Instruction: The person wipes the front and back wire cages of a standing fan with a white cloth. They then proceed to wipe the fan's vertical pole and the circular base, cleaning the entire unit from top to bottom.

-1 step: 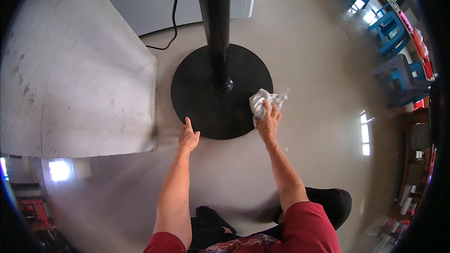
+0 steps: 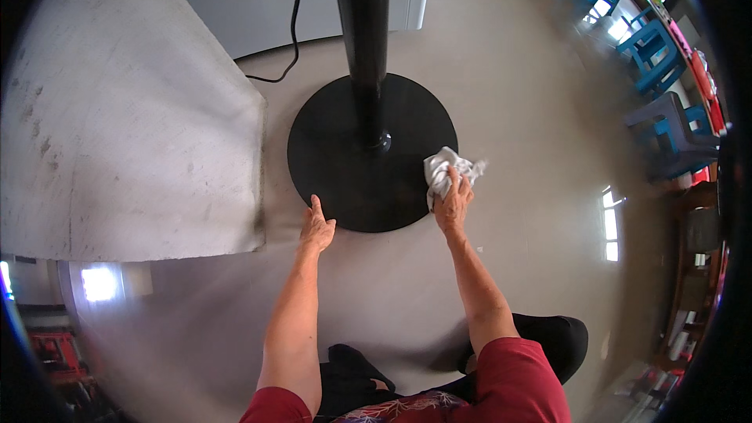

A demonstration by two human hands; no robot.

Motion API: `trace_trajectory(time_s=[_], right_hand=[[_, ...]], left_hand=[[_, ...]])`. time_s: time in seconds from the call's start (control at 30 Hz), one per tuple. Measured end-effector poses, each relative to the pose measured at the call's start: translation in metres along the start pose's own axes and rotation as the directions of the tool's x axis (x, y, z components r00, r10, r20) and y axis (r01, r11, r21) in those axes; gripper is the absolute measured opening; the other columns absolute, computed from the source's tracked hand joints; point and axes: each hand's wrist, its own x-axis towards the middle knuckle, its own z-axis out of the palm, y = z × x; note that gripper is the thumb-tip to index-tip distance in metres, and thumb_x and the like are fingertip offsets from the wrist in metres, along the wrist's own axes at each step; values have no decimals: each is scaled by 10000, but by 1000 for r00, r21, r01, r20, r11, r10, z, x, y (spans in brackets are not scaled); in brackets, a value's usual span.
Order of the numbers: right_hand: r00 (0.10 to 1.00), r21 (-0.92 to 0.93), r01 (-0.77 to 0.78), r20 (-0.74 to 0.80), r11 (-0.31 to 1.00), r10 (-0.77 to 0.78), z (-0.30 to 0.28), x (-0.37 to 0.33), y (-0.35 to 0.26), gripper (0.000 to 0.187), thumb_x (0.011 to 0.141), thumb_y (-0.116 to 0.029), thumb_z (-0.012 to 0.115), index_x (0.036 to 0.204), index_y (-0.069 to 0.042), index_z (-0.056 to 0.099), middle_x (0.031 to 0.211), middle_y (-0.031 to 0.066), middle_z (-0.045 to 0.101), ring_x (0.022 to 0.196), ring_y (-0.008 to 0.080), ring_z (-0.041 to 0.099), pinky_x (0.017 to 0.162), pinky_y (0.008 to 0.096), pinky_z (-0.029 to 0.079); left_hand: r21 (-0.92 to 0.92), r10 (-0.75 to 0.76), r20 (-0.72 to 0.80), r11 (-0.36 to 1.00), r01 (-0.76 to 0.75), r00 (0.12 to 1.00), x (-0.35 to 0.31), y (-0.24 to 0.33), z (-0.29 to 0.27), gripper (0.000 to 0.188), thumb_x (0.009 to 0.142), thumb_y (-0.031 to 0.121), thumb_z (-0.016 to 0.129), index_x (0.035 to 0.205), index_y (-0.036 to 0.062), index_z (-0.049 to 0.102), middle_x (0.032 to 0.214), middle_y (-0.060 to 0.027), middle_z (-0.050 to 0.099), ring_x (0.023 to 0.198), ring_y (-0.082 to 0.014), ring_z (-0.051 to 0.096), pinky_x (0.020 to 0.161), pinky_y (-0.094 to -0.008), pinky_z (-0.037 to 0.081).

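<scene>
A round black base (image 2: 337, 164) lies flat on the floor, with a thick black pole (image 2: 364, 31) rising from its middle. My left hand (image 2: 316, 232) holds the near-left rim, one finger stretched along the edge and the others partly hidden. On the right side, my right hand (image 2: 452, 205) grips a crumpled white cloth (image 2: 444, 166) against the rim. Part of the cloth hangs out past the edge and looks blurred.
A pale scuffed block (image 2: 141, 133) stands close on the left. Behind the pole are a grey-white panel (image 2: 235, 0) and a black cable (image 2: 295, 23). Blue stools (image 2: 650, 55) and a grey stool (image 2: 674, 129) line the far right. My foot (image 2: 356, 368) is near below.
My right hand and the cloth have shifted slightly to the right along the rim. My left hand stays at the same spot on the base.
</scene>
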Motion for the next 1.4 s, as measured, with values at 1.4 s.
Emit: trace_trajectory(time_s=[1.4], right_hand=[[959, -293, -16, 264, 956, 97, 54, 119, -54, 658, 732, -90, 624, 1330, -258, 406, 1344, 89, 423, 1231, 411, 361, 999, 492, 339]], left_hand=[[175, 181, -130, 972, -157, 975, 12, 21, 23, 881, 848, 518, 557, 1477, 276, -11, 1516, -193, -110, 1399, -388, -59, 1105, -544, 98]])
